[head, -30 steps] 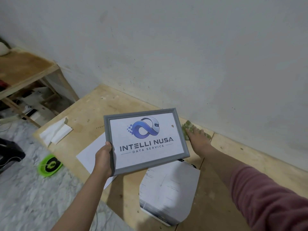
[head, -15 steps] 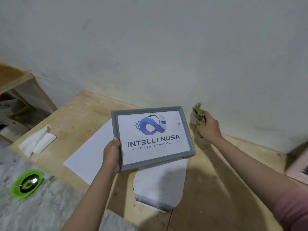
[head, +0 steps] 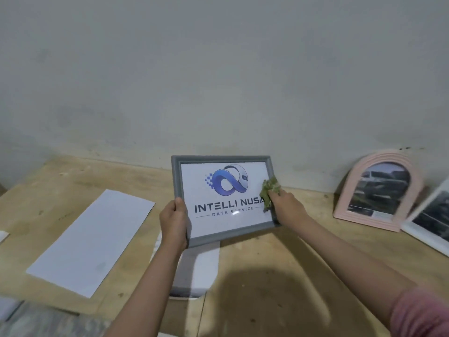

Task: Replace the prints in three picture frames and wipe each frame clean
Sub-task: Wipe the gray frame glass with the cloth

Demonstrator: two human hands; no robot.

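— Since half a second ago, the right hand (head: 286, 205) has brought the green cloth (head: 269, 190) from the far wall onto the glass, yes?

— Yes. It grips the bunched cloth against the right side of the grey frame (head: 224, 198), over the end of "INTELLI NUSA".

— What else reads?

— "DATA SERVICE" beneath, under a blue loop logo.

— How does it lie?

— Long axis left to right, face tilted toward the camera, text upright, held above the wooden table (head: 279, 276). The left hand (head: 173, 222) clasps its left edge, thumb on the front.

— Around it?

— A white sheet (head: 90, 242) lies left; a pink arched frame (head: 379, 190) and a white frame (head: 430, 220) lean against the far right wall.
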